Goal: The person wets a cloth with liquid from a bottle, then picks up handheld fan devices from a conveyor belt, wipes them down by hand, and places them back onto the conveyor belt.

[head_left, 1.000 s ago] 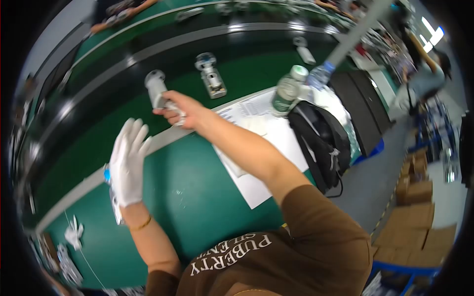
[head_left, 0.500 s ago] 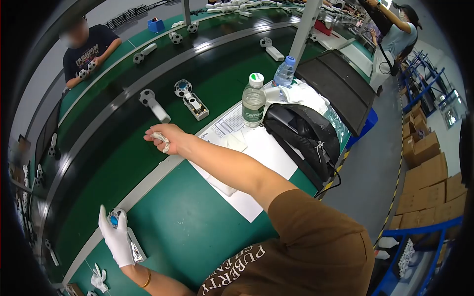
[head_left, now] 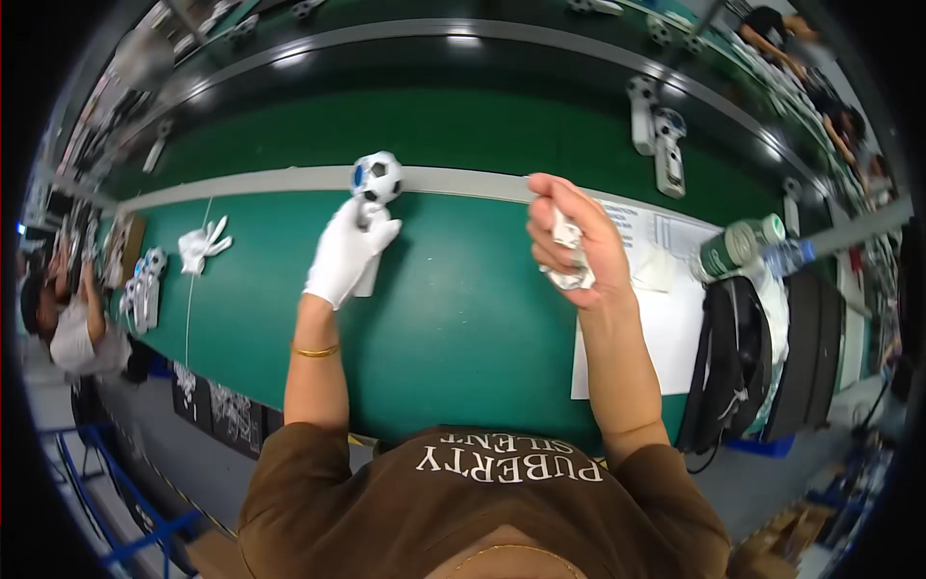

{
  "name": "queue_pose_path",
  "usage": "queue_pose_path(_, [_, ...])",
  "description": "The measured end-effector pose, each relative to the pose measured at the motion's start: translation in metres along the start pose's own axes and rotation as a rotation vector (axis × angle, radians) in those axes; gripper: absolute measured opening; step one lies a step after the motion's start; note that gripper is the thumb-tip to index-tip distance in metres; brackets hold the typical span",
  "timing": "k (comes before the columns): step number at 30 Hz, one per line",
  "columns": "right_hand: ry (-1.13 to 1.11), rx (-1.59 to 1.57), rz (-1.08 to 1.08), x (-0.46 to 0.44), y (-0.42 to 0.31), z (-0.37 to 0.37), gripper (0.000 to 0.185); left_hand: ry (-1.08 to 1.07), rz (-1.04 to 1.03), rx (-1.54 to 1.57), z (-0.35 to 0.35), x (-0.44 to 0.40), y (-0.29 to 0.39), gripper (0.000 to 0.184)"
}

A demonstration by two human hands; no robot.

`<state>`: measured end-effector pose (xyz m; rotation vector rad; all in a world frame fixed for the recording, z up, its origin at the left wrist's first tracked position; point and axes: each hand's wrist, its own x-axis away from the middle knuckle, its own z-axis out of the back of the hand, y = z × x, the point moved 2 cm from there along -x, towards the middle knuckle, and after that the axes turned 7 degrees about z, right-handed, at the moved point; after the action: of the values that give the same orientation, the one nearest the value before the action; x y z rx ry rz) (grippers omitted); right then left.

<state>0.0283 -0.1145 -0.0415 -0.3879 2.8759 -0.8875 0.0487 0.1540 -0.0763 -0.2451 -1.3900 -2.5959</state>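
My left hand [head_left: 338, 253], in a white glove, is closed around a white device with a soccer-ball-patterned head [head_left: 383, 177]. The ball head points away from me near the table's far edge, and a blue disc shows on its left side. Part of the white body shows below my glove; the rest is hidden. My bare right hand [head_left: 600, 246] is curled around a crumpled white wad [head_left: 567, 234], cloth or tissue, above the right side of the green table [head_left: 453, 338]. The two hands are well apart.
A printed sheet [head_left: 627, 338], a bottle [head_left: 730, 249] and a black bag [head_left: 723, 362] lie at right. On the green belt [head_left: 482, 121] beyond the table's rim are more ball-headed devices [head_left: 668, 159]. A loose white glove [head_left: 203, 246] and several devices [head_left: 145, 294] lie at left.
My view has swung round to face the table squarely. My right hand has come back from over the belt, and the ball head in my left hand now shows its black-and-white side.
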Motion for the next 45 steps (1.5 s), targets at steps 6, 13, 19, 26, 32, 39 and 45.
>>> queue_pose_path(6, [0.077,-0.023,0.014,0.0,0.0,0.01,0.021,-0.181,-0.084,0.253,-0.024,0.027,0.049,0.042])
queue_pose_path(13, [0.177,0.058,0.156,0.005,-0.013,0.015,0.022,-0.388,-0.085,0.442,-0.056,0.037,0.061,0.044])
queue_pose_path(19, [0.231,0.475,0.63,0.002,-0.026,-0.01,0.022,-0.506,-0.015,0.456,-0.069,0.05,0.074,0.04])
queue_pose_path(26, [-0.148,1.814,1.397,-0.022,0.012,-0.029,0.011,-0.419,-0.237,0.339,-0.1,0.06,0.067,0.03])
queue_pose_path(32, [-0.119,1.777,0.493,-0.026,-0.002,-0.023,0.024,-0.37,-0.148,0.178,-0.108,0.064,0.069,0.02])
queue_pose_path(39, [-0.125,1.938,0.542,-0.024,0.009,-0.021,0.014,-0.372,-0.148,0.054,-0.102,0.062,0.064,0.028])
queue_pose_path(45, [-0.271,2.155,0.63,-0.015,0.018,-0.025,0.011,-0.297,-0.243,0.146,-0.108,0.058,0.053,0.021])
